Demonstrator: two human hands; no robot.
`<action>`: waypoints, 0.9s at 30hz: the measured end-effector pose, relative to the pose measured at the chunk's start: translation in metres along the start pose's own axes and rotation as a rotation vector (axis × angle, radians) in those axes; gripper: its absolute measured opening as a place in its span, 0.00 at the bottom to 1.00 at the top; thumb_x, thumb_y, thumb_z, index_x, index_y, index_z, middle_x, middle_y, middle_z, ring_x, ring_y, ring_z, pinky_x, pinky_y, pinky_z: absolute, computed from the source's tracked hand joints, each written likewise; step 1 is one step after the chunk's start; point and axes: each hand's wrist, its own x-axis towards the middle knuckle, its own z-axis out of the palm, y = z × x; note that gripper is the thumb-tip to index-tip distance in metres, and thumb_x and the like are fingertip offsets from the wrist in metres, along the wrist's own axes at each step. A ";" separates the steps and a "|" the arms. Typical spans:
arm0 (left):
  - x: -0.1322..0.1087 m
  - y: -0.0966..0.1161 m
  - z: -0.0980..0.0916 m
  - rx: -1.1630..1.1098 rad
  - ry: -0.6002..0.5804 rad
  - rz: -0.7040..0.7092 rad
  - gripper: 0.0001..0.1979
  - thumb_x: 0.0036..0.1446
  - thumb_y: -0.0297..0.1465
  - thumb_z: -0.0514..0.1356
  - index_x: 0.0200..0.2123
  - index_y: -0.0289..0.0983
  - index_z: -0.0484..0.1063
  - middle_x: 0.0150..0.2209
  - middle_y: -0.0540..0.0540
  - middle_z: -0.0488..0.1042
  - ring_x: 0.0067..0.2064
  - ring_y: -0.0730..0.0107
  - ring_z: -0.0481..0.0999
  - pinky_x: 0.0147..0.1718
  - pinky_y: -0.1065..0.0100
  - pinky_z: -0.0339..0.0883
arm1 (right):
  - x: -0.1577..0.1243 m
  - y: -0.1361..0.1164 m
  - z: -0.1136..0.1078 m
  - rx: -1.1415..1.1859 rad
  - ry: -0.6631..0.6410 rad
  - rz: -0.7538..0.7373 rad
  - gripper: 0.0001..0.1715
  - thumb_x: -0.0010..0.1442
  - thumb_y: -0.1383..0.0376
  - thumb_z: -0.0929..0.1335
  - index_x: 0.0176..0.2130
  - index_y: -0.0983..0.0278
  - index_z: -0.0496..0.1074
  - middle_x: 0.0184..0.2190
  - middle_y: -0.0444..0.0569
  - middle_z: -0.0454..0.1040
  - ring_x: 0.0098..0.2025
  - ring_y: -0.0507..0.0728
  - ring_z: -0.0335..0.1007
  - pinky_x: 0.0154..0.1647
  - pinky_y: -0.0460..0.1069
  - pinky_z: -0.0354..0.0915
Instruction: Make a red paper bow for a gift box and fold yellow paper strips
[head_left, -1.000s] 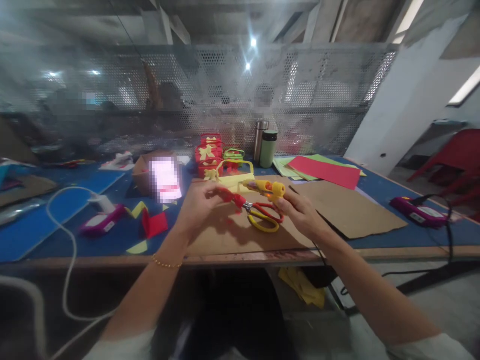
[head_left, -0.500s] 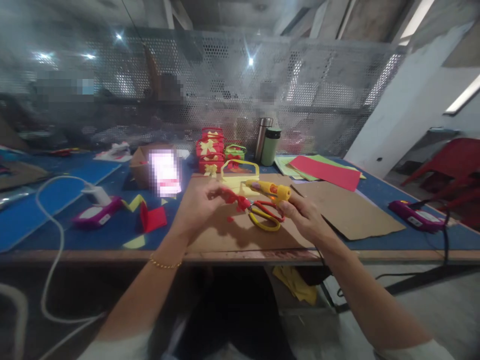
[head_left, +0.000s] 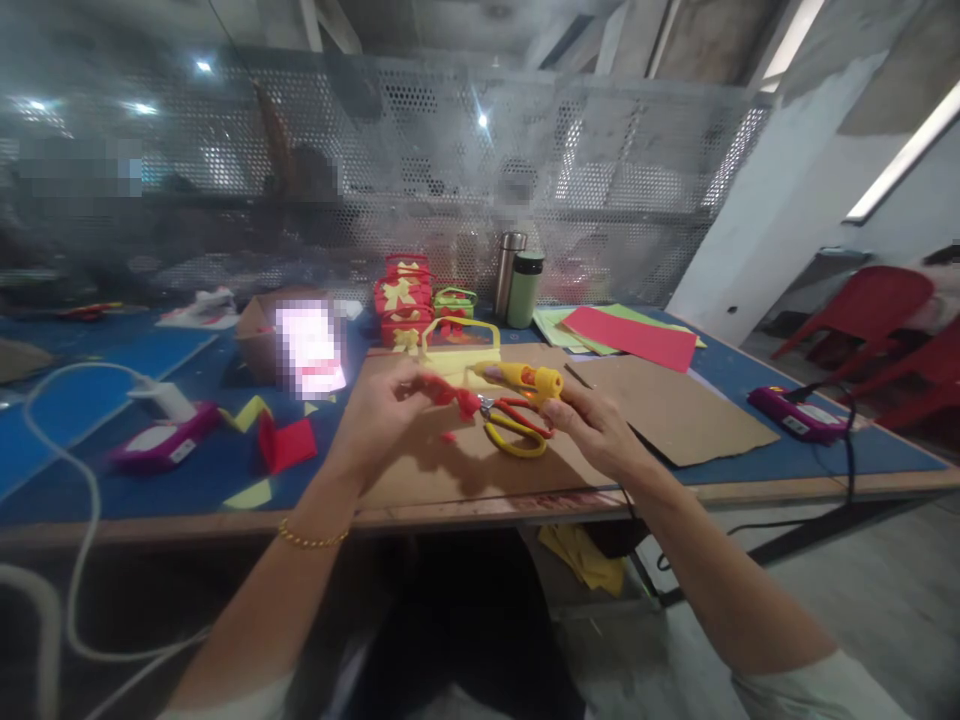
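Note:
My left hand point(head_left: 390, 405) pinches a red paper bow point(head_left: 455, 396) above the cardboard mat. Wrapped in my right hand point(head_left: 596, 415) is a yellow hot glue gun point(head_left: 525, 378), its nozzle pointing left towards the bow. Scissors point(head_left: 517, 428) with red and yellow handles lie on the cardboard point(head_left: 420, 480) below the glue gun; their blades are partly hidden by the bow. Just behind the hands stands a yellow paper basket point(head_left: 461, 345) with an upright handle. A small red scrap point(head_left: 448, 437) is on the cardboard.
Red boxes with yellow bows point(head_left: 403, 297), a small green basket point(head_left: 454, 302) and a green bottle point(head_left: 526, 290) stand at the back. A lit phone point(head_left: 309, 345) leans at left. Purple power strips point(head_left: 165, 437) sit on both sides. Coloured paper sheets point(head_left: 630, 336) lie at right.
The whole view has shifted, so the scene sits slightly further left. Both hands keep nearly the same pose, with the bow and glue gun still held.

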 end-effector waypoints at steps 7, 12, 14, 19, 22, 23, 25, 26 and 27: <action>-0.001 -0.005 0.001 -0.050 -0.035 -0.008 0.06 0.59 0.35 0.65 0.36 0.40 0.83 0.37 0.46 0.82 0.41 0.64 0.82 0.43 0.65 0.74 | 0.001 0.003 0.001 0.000 0.021 0.003 0.27 0.71 0.43 0.61 0.42 0.58 0.77 0.31 0.49 0.74 0.33 0.59 0.67 0.35 0.53 0.64; -0.002 -0.005 0.004 -0.037 0.013 -0.012 0.07 0.59 0.35 0.66 0.36 0.41 0.83 0.38 0.46 0.82 0.41 0.65 0.81 0.44 0.65 0.74 | 0.000 0.001 0.003 0.001 -0.005 0.000 0.26 0.70 0.44 0.63 0.42 0.59 0.79 0.30 0.49 0.74 0.33 0.60 0.68 0.34 0.53 0.64; -0.002 -0.005 0.004 -0.046 0.012 -0.009 0.07 0.59 0.36 0.66 0.36 0.41 0.83 0.38 0.46 0.82 0.41 0.65 0.81 0.43 0.65 0.74 | -0.001 0.003 0.002 0.007 -0.005 -0.007 0.24 0.71 0.46 0.63 0.42 0.59 0.78 0.33 0.49 0.76 0.34 0.60 0.69 0.36 0.53 0.65; -0.002 -0.006 0.002 -0.033 0.009 0.002 0.06 0.58 0.35 0.66 0.35 0.41 0.83 0.37 0.46 0.82 0.40 0.66 0.81 0.41 0.66 0.74 | -0.002 0.007 -0.002 -0.008 0.030 -0.015 0.23 0.71 0.48 0.62 0.40 0.60 0.75 0.33 0.48 0.74 0.35 0.58 0.68 0.37 0.52 0.63; -0.001 -0.009 0.002 -0.029 0.008 0.011 0.05 0.57 0.35 0.67 0.35 0.41 0.83 0.37 0.45 0.83 0.40 0.65 0.82 0.41 0.65 0.75 | -0.001 0.003 -0.001 -0.055 0.050 -0.015 0.23 0.71 0.48 0.62 0.33 0.60 0.70 0.28 0.46 0.69 0.31 0.56 0.64 0.34 0.51 0.59; 0.000 -0.010 0.002 -0.030 0.009 0.013 0.05 0.57 0.35 0.67 0.35 0.41 0.83 0.37 0.45 0.83 0.40 0.64 0.82 0.41 0.65 0.75 | 0.000 0.001 0.000 -0.066 0.052 -0.017 0.23 0.71 0.48 0.62 0.31 0.60 0.68 0.28 0.45 0.68 0.31 0.56 0.63 0.33 0.51 0.58; 0.000 -0.010 0.002 -0.031 0.009 0.011 0.05 0.56 0.35 0.67 0.34 0.42 0.83 0.37 0.45 0.83 0.40 0.63 0.82 0.40 0.65 0.75 | 0.002 -0.003 0.001 -0.077 0.041 -0.029 0.23 0.70 0.48 0.62 0.30 0.59 0.64 0.27 0.45 0.67 0.30 0.55 0.61 0.33 0.50 0.57; 0.001 -0.011 0.002 -0.029 0.004 0.008 0.06 0.56 0.36 0.67 0.34 0.42 0.83 0.37 0.45 0.83 0.40 0.63 0.82 0.40 0.65 0.75 | 0.003 -0.005 0.002 -0.080 0.029 -0.037 0.22 0.70 0.49 0.62 0.29 0.59 0.63 0.27 0.44 0.66 0.30 0.55 0.61 0.34 0.50 0.57; 0.001 -0.011 0.002 -0.025 -0.003 0.006 0.06 0.56 0.36 0.67 0.35 0.42 0.83 0.37 0.45 0.83 0.41 0.63 0.82 0.40 0.65 0.75 | 0.004 -0.008 0.002 -0.083 0.016 -0.044 0.22 0.70 0.49 0.62 0.29 0.59 0.62 0.27 0.44 0.66 0.30 0.55 0.61 0.34 0.50 0.57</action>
